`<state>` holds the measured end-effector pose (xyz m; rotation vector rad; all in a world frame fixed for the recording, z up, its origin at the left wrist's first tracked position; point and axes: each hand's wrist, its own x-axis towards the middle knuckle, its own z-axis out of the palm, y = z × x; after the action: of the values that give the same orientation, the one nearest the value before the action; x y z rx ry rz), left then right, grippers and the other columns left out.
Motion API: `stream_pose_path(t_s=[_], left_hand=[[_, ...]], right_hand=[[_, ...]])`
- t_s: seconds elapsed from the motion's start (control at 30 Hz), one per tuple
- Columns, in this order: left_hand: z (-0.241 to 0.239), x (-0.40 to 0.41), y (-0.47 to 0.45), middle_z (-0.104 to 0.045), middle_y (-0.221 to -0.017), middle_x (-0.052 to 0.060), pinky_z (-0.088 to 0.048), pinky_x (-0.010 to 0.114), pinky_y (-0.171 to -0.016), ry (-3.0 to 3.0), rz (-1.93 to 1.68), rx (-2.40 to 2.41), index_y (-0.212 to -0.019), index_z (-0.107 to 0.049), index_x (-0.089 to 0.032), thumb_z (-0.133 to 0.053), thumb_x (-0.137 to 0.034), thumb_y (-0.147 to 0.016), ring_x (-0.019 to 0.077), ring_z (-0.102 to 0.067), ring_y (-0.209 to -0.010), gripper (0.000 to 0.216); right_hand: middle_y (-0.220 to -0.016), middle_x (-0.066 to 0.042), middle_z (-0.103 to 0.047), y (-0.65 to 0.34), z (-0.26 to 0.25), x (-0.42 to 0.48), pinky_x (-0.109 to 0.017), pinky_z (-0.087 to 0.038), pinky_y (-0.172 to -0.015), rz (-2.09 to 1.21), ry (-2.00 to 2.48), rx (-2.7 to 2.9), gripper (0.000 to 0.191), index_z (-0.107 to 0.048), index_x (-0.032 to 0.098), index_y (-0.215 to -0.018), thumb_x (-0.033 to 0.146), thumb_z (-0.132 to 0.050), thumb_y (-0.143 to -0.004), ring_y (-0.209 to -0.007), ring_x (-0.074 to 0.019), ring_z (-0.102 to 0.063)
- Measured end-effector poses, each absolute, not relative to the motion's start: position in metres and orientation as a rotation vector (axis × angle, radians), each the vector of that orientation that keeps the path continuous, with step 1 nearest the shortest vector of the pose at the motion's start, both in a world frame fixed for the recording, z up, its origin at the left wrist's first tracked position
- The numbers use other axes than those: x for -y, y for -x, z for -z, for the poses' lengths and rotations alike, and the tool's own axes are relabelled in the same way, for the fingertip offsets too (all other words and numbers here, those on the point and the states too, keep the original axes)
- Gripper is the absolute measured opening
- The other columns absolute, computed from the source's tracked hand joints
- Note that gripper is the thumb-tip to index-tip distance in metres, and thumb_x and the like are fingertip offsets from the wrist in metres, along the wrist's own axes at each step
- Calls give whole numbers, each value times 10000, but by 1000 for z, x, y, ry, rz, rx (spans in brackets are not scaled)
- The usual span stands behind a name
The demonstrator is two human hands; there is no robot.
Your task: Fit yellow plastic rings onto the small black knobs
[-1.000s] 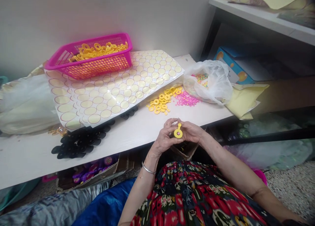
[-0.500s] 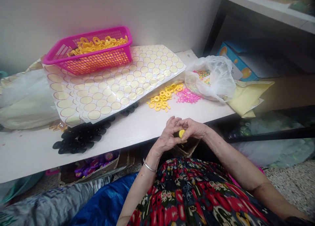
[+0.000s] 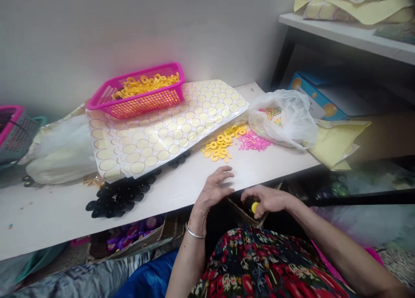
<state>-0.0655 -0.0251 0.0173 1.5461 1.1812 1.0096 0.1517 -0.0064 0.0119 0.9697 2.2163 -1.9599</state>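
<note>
My left hand point(image 3: 215, 187) hovers at the front edge of the white table, fingers apart and curved, with nothing in it. Just beyond the edge, to its right, my right hand point(image 3: 270, 200) has a small round yellow piece point(image 3: 254, 207) against its thumb; the curled fingers partly hide the grip. Below both hands is an open cardboard box point(image 3: 243, 213), its inside dark. Past my fingers on the table lie loose yellow rings point(image 3: 220, 144) and a spread of tiny pink beads point(image 3: 253, 141).
A pink basket point(image 3: 136, 110) of yellow rings stands on sheets of round stickers point(image 3: 162, 136). Black flat pieces point(image 3: 116, 198) lie in front. A plastic bag point(image 3: 292, 112) of coloured beads, a yellow envelope point(image 3: 339, 142) and a blue box point(image 3: 317, 97) are on the right.
My hands have come apart. The right one has moved down and right along with the yellow piece; the left has let go and opened. The view has shifted up and left.
</note>
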Motion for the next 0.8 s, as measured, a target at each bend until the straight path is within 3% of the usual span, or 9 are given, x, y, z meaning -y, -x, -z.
stream_pose_path(t_s=[0.1,0.2,0.33,0.5,0.57,0.67,0.73,0.8], left_hand=[[-7,13,91,-620,-929,62,-455,304,-767,-1342,-1225,-1584,-816,-666,-153,-638,-199,-627,173,-575,-850,196],[4,3,117,-593,-769,27,-445,299,-702,-1206,-1315,-2118,-827,-647,-148,-581,-210,-635,151,-542,-697,212],[6,-6,149,-540,-741,48,-418,329,-702,-1126,-1286,-2730,-777,-624,-131,-554,-246,-638,190,-516,-720,193],[3,-13,166,-478,-602,1,-399,316,-662,-1124,-1294,-2768,-628,-548,-167,-543,-259,-635,173,-483,-634,93],[4,-14,167,-476,-598,-3,-397,320,-673,-1096,-1346,-2766,-624,-528,-171,-519,-210,-620,170,-476,-626,40],[5,-14,170,-474,-645,17,-405,353,-717,-955,-1418,-2855,-640,-501,-167,-509,-162,-567,199,-488,-686,73],[6,-15,173,-472,-693,35,-410,383,-755,-888,-1457,-2907,-673,-490,-163,-511,-152,-536,232,-497,-758,139],[7,-16,177,-472,-732,47,-413,407,-784,-869,-1492,-2910,-711,-486,-159,-511,-149,-519,254,-498,-806,194]], right_hand=[[-963,-100,-637,-145,5,11,-316,-424,-768,1159,-1094,-2394,374,-610,142,-1013,93,-570,-645,-927,-236,-574],[-959,-168,-651,-129,24,11,-347,-445,-735,811,-1075,-2307,304,-648,115,-889,3,-472,-668,-930,-279,-609],[-969,-183,-657,-112,42,8,-336,-463,-671,825,-1005,-2244,291,-655,107,-876,-4,-490,-664,-895,-292,-634],[-869,-145,-665,-122,36,7,-303,-444,-630,864,-994,-2262,224,-648,112,-814,35,-498,-667,-816,-255,-635],[-771,-80,-656,-135,18,3,-260,-421,-587,1024,-939,-2272,172,-632,134,-792,85,-545,-652,-734,-205,-619],[-616,7,-590,-155,-14,-13,-216,-391,-530,1552,-884,-2257,120,-595,154,-808,190,-545,-705,-584,-131,-561],[-632,12,-570,-164,-28,-33,-221,-402,-559,1675,-1150,-2458,129,-578,159,-823,213,-478,-762,-588,-120,-541],[-764,-29,-586,-169,-31,-57,-257,-416,-658,1292,-1681,-2808,149,-577,160,-836,171,-449,-759,-717,-149,-542]])
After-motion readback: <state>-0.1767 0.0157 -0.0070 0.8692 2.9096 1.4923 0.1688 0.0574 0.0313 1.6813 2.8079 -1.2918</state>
